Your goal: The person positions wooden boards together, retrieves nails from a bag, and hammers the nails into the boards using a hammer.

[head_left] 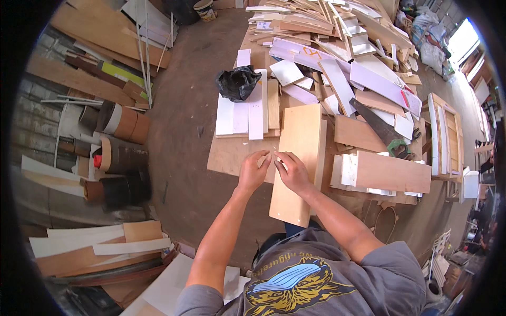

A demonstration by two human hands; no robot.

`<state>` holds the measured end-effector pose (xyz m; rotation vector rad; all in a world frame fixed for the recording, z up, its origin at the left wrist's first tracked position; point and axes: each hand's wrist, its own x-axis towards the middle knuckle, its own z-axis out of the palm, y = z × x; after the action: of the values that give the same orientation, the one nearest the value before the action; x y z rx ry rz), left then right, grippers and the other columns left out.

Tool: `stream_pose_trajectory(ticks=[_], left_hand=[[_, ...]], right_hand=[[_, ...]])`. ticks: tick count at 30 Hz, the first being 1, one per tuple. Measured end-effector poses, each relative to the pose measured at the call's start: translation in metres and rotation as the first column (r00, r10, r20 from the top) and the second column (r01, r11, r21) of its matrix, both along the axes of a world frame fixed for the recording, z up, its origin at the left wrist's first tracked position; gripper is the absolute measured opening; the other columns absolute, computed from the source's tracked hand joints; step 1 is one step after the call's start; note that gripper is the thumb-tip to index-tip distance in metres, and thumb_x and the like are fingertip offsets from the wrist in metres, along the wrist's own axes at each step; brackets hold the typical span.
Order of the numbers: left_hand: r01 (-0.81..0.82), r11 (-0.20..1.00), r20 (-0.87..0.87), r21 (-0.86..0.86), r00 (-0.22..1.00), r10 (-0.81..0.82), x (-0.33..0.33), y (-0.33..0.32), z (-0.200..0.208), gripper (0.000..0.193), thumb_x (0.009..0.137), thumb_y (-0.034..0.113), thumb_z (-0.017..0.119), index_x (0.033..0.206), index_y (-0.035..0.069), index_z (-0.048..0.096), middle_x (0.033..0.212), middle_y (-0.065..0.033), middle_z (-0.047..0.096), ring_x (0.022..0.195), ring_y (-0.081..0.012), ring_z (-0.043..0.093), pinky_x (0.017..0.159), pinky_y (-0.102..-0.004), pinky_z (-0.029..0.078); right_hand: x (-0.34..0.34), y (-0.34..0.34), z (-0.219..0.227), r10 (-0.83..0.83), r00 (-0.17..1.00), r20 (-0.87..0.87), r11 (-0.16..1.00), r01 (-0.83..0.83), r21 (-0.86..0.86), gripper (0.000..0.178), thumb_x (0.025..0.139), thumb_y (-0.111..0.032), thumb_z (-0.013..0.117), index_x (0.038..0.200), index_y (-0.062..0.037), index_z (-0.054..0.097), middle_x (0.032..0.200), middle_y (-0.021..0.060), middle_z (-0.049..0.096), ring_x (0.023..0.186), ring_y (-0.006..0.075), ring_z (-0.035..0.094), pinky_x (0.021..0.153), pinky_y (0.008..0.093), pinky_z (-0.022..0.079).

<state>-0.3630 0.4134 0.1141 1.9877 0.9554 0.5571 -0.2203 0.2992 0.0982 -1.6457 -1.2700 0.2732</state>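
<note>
The left grip [254, 171] and the right grip [293, 171] come close together, thumb and forefinger nearly meeting in each; whether they pinch some tiny piece is too small to tell. A long, flat plank of pale-yellow wood [300, 131] lies just beneath the right grip, reaching nearer and farther than it over the brown wooden bench [226, 152]. The step in hand looks like fine fingertip work above this plank, and the next move seems to call for a light, steady pinch rather than force. Beyond the left grip, a crumpled black plastic bag [238, 84] rests on flat white and lilac boards [255, 113], showing only dark folds. Farther that way stands a round whitish bucket [205, 10]; bulging whitish sacks [429, 31] sit far beyond the right grip.
</note>
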Motion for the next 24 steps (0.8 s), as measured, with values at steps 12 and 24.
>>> stream_pose_trajectory(ticks=[12, 24], left_hand=[[0.125, 0.765, -0.309, 0.631, 0.946, 0.101, 0.034, 0.214, -0.015, 0.037, 0.100, 0.036, 0.071, 0.129, 0.012, 0.075, 0.149, -0.0157, 0.064, 0.143, -0.0451, 0.051, 0.118, -0.0561, 0.042], [-0.164, 0.982, -0.304, -0.097, 0.944, 0.128, 0.093, 0.397, -0.055, 0.109, 0.084, 0.039, 0.090, 0.164, 0.005, 0.023, 0.155, -0.0376, 0.041, 0.138, -0.0565, 0.051, 0.115, -0.0569, 0.047]], right_hand=[[0.016, 0.145, 0.001, -0.080, 0.996, 0.030, 0.981, 0.084, -0.174, 0.026, 0.096, -0.013, 0.072, 0.120, -0.0045, 0.075, 0.115, 0.0158, 0.073, 0.112, 0.0372, 0.068, 0.098, 0.0457, 0.056], [0.016, 0.278, -0.033, -0.594, 0.803, 0.039, 0.504, 0.410, -0.760, 0.088, 0.085, -0.052, 0.085, 0.156, -0.0126, 0.052, 0.150, 0.0282, 0.054, 0.143, 0.0445, 0.050, 0.115, 0.0551, 0.045]])
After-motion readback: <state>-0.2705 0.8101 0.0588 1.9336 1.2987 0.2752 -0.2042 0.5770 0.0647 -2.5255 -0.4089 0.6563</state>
